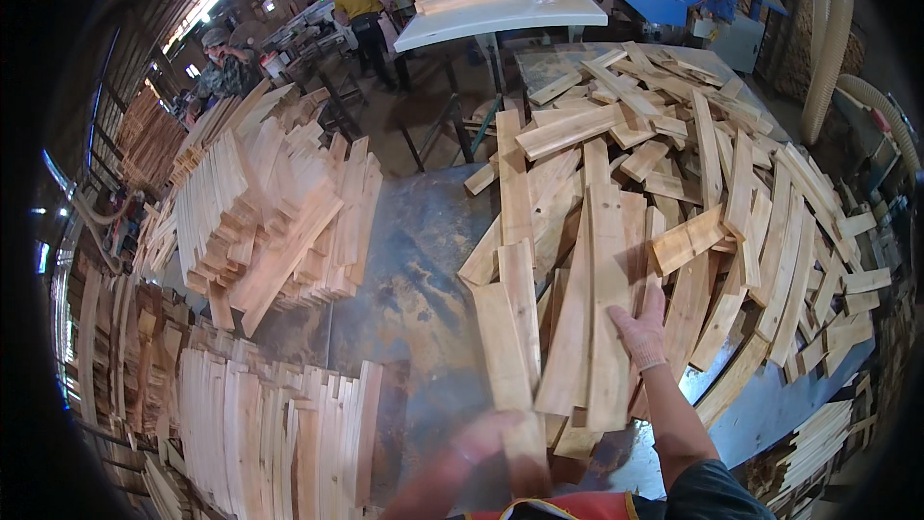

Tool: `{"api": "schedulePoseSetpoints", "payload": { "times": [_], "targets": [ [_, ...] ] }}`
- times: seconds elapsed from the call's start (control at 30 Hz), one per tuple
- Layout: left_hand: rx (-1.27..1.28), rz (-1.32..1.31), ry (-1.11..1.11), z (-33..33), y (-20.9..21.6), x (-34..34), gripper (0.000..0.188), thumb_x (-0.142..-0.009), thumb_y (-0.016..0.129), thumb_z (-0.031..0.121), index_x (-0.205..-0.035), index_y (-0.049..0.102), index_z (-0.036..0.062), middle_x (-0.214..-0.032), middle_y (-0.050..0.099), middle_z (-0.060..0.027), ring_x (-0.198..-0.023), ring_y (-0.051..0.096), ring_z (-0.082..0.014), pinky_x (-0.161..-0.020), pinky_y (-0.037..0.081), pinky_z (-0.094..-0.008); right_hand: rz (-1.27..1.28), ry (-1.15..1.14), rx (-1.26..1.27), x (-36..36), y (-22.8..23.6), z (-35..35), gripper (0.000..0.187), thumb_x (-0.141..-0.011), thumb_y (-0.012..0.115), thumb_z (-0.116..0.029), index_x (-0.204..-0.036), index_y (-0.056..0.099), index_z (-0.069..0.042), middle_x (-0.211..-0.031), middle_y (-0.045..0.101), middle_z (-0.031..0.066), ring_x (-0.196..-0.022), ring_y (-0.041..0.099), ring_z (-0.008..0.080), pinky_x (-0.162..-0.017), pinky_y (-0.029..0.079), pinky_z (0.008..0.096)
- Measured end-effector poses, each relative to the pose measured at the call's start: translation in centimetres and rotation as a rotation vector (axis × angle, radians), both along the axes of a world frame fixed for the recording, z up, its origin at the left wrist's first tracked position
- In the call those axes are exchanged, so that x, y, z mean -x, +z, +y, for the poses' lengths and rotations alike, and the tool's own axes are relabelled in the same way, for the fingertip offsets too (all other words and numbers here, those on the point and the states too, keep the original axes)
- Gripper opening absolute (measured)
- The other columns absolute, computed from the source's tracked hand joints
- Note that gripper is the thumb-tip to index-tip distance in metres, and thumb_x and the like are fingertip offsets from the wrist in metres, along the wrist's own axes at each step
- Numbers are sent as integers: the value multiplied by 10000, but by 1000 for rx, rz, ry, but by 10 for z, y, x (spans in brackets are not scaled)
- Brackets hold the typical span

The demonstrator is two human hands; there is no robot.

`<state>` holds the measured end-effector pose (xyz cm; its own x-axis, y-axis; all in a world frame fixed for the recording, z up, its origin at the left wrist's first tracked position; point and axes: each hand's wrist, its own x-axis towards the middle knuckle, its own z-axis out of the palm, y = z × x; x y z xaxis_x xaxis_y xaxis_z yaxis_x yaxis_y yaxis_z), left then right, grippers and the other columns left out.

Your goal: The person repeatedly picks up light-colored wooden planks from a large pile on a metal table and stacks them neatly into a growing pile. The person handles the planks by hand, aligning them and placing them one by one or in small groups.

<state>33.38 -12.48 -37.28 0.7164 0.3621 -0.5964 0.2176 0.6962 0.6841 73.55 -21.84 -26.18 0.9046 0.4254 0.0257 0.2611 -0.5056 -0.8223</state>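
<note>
My right hand [642,332] lies against a long pale board [606,289] in the loose heap on the table. Its thumb rests on the board's face and its fingers point forward along the right edge, apart from the thumb. Motion smears my left hand [481,436] at the near end of the heap, beside the lower end of another board [523,438]; its fingers cannot be made out. Several more boards lie lengthwise under and around both hands. A shorter, yellower piece [686,241] lies crosswise just beyond my right hand.
On the left stand a near row of boards on edge [260,433] and a farther stack [241,202]. Between stacks and heap shows the sawdust-marked metal tabletop [414,279]. Beyond are a white table [510,14], a person in a yellow shirt [361,0] and another person [226,63].
</note>
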Motion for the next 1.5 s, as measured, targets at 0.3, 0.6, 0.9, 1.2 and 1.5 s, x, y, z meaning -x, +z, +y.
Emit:
{"api": "schedulePoseSetpoints", "payload": {
  "times": [0.3,0.6,0.9,1.2,1.5],
  "targets": [
    [-250,151,115,-19,153,-11,443,-852,829,121,-1250,694,-19,-1125,768,-134,-976,733,-239,-870,591,-404,-126,91,211,85,24,-47,928,-820,818,-464,-1487,444,62,-1498,488,278,-1429,444,430,-1206,377,465],
    [-1230,1362,-82,-16,223,165,688,-813,781,359,-1403,578,70,-1388,616,-177,-1288,608,-364,-1077,485,-499,-85,92,352,92,50,-37,1005,-820,749,-618,-1524,438,28,-1557,474,250,-1478,422,398,-1217,380,456],
    [-1768,1417,-210,-5,149,198,928,-821,765,354,-1616,376,71,-1624,419,-171,-1514,368,-406,-1236,301,-532,191,-44,41,51,10,-61,1021,-834,744,-644,-1521,452,53,-1491,566,283,-1370,572,406,-1138,460,422],
    [-1088,530,-289,-13,209,-156,1003,-915,756,475,-1666,271,22,-1690,333,-271,-1577,304,-409,-1277,285,-452,446,-274,-109,26,12,-32,947,-875,774,-549,-1497,434,79,-1467,580,310,-1363,583,420,-1089,493,452],
    [-232,-173,-92,28,152,-148,898,-1050,599,509,-1668,242,-37,-1662,419,-180,-1515,420,-249,-1264,315,-358,1499,184,-781,41,-30,-110,393,-952,764,-165,-1260,666,59,-1200,729,222,-1141,731,344,-944,643,470]
  ]
}}
